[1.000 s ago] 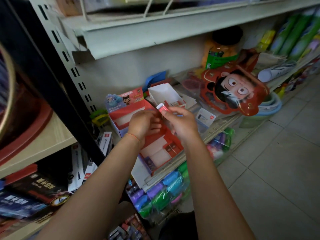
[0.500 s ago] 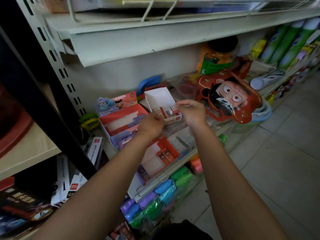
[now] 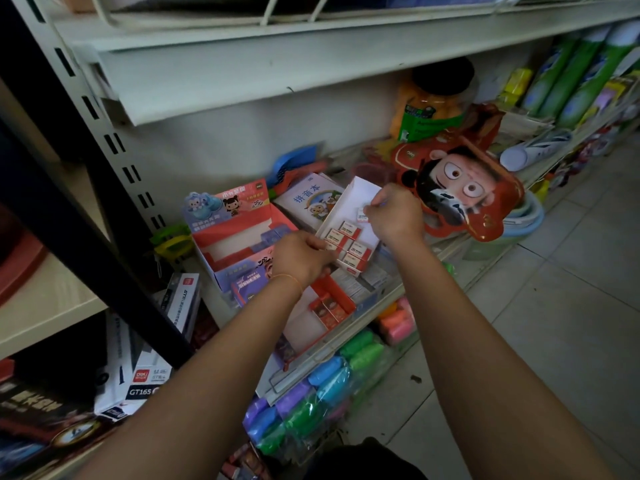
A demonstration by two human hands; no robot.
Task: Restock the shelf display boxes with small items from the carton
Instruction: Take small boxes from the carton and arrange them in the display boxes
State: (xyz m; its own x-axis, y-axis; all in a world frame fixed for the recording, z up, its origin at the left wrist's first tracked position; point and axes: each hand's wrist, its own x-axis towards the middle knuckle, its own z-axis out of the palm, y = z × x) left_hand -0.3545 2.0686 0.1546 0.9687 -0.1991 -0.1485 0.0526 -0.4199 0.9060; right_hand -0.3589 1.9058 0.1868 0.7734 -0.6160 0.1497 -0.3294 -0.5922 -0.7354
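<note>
A white display box [image 3: 349,202] stands tilted on the shelf and holds several small red-and-white erasers [image 3: 348,228]. My right hand [image 3: 394,216] hovers over the box and pinches one small eraser [image 3: 362,215] at its fingertips. My left hand [image 3: 299,256] curls at the box's near left corner and seems to steady it. A red display box [image 3: 332,289] with a few small red packs lies below the hands. A larger red and blue cartoon display box [image 3: 235,233] stands to the left.
A red cartoon-face mask [image 3: 460,188] leans at the right of the white box. A notebook [image 3: 311,199] lies behind it. Coloured clay packs [image 3: 311,393] hang below the shelf edge. An upper shelf [image 3: 277,64] overhangs. Tiled floor [image 3: 554,306] at right.
The view has tilted down. My right hand moved further over the white box with an eraser in its fingers, and my left hand shifted to the box's near corner.
</note>
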